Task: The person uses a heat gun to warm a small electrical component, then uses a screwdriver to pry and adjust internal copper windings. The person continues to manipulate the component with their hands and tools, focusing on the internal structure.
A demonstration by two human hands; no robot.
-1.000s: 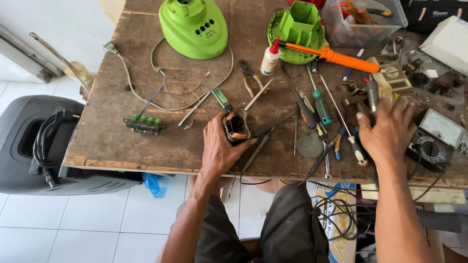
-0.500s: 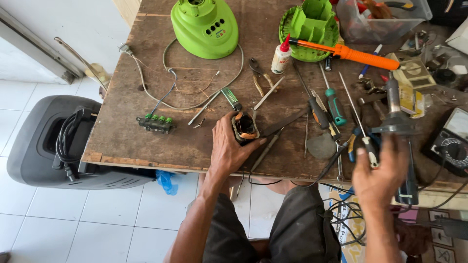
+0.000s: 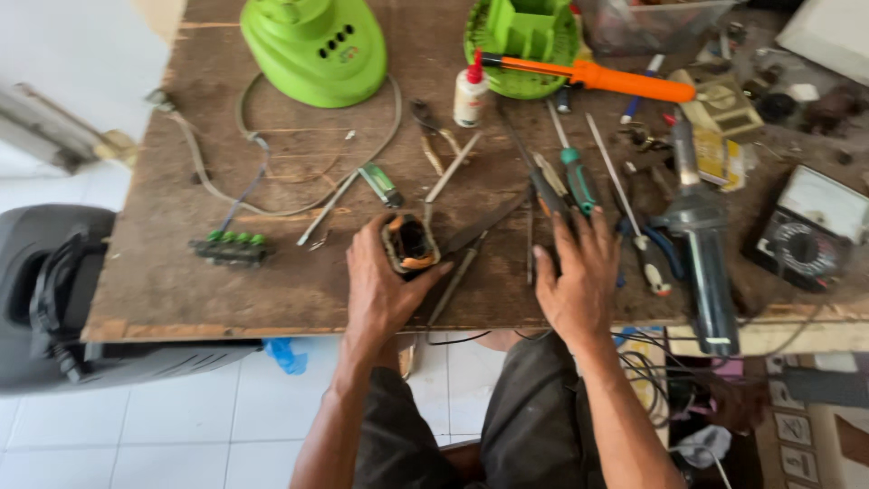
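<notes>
Now our right hand has dropped empty by the screwdrivers, left fingers gripping the motor coil; those blades could snag its windings.

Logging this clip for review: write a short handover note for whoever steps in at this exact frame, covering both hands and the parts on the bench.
Left hand: grip closed around a small motor stator with copper windings, held on the wooden workbench.
Right hand: open, palm down, fingers spread over the screwdrivers; it holds nothing.
Heat gun lies right of that hand, analog multimeter beyond it.
Green housing shells sit apart at the far edge, power cord and green terminal strip to the left.
Done: appliance opened, stator out. Left: everything is still unassembled.
</notes>
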